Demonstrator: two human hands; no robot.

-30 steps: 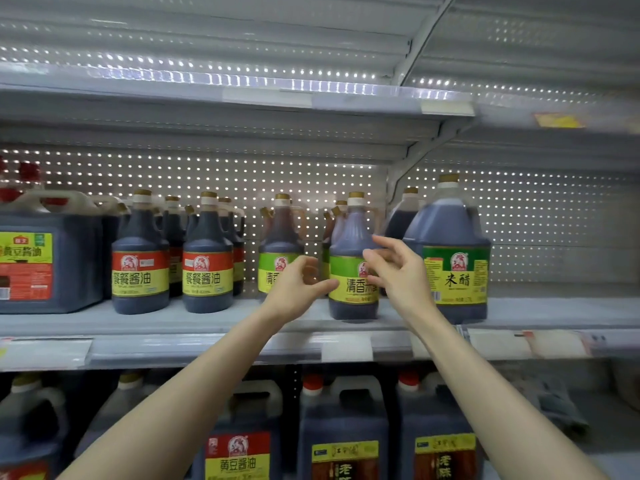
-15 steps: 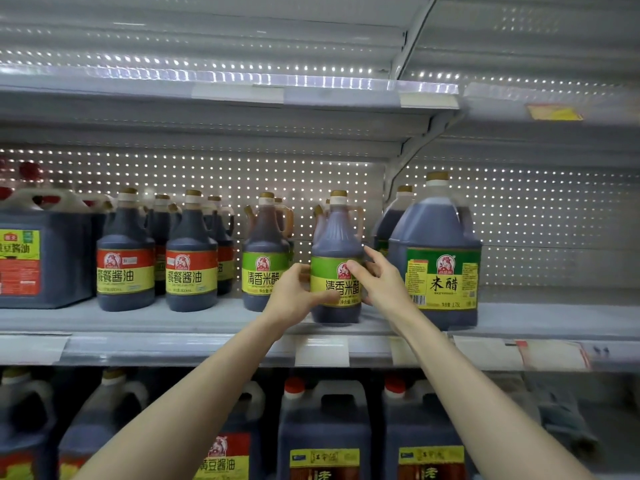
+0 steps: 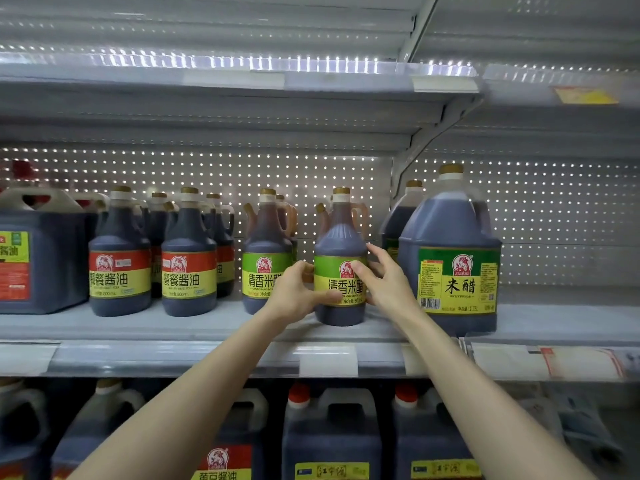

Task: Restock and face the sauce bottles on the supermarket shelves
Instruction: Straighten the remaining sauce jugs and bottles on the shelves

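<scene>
On the bottle (image 3: 341, 244) now, left hand (image 3: 294, 294)

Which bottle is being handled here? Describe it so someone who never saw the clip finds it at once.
Start at the middle shelf, where a big green-labelled jug stands on the right. Just left of it is a slim handled bottle with a green-and-yellow label. Unlike its twin further left, the left hand and right hand grip its label.

A vinegar bottle (image 3: 341, 244) stands on the shelf (image 3: 173, 327), left hand (image 3: 294, 296) and right hand (image 3: 384, 285) at its sides, a matching bottle (image 3: 265, 251) to its left, a large jug (image 3: 450, 230) to its right.
</scene>
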